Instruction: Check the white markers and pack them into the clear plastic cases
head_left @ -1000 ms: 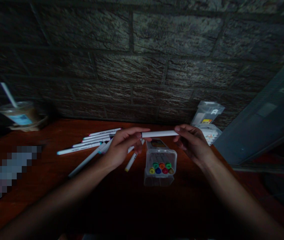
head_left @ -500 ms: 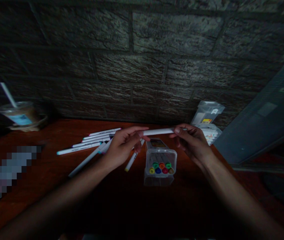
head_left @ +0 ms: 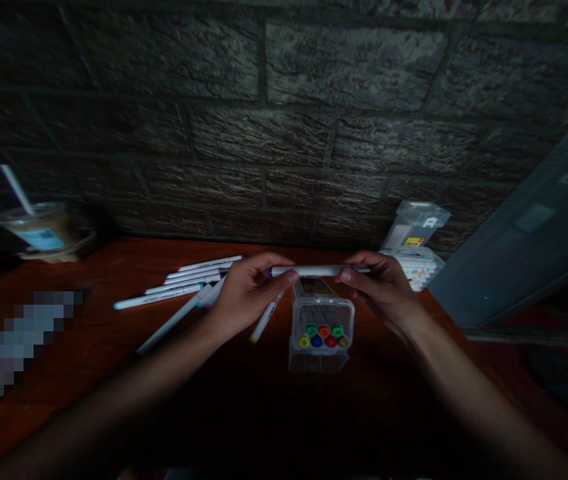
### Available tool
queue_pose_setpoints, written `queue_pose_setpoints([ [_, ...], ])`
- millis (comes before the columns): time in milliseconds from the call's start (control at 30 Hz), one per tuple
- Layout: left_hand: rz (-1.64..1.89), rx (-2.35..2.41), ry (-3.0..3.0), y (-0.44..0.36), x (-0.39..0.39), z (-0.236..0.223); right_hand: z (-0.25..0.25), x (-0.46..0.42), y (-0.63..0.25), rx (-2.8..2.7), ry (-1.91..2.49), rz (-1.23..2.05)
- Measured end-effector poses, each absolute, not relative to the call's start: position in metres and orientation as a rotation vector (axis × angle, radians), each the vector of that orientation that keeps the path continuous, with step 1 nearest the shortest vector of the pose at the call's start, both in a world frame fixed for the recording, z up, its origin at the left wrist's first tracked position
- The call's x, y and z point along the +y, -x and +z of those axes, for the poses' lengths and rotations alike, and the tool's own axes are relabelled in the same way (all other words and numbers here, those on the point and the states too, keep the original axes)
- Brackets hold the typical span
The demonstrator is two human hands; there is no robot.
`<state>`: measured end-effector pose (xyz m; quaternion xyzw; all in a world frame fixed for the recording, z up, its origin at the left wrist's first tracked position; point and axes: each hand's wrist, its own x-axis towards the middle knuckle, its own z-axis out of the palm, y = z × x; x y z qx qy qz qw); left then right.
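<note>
Head view shows the left hand (head_left: pixel 244 288) and the right hand (head_left: pixel 387 285) gripping one white marker (head_left: pixel 317 271) near its two ends, beside one clear box (head_left: pixel 319 362) showing seven coloured caps (head_left: pixel 325 331), its label (head_left: pixel 317 286) unreadable.

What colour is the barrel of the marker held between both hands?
The marker's barrel is white, showing best in the head view.
</note>
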<state>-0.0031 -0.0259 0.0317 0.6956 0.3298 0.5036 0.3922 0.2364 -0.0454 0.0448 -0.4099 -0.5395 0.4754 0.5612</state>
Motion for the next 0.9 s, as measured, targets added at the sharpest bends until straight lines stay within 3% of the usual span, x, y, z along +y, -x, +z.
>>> queue_pose_setpoints([
  [900,1.230,0.560,-1.518,0.0048,-0.0274,0.0388,0.0459,-0.0412,-0.2373,-1.129,0.962,1.153],
])
